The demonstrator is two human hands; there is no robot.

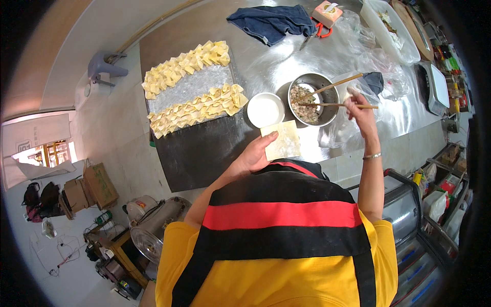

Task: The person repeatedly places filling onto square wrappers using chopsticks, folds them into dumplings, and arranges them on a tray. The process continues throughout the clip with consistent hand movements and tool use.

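Note:
My left hand holds a square, pale yellow dough wrapper, its thumb on the upper face; whether several are stacked cannot be told. My right hand is at the right rim of a steel bowl, with the lower wooden chopstick between its fingers. A second chopstick leans across the rim, apart from the hand. Both tips rest in minced filling with green bits. Left of that bowl stands a white bowl, its contents unclear. Folded dumplings line a floured tray in two bands.
A blue cloth, red-handled scissors and a tissue box lie along the far side. Clear plastic bags, a white plastic tub and a scale are to the right. A dark board lies under the tray.

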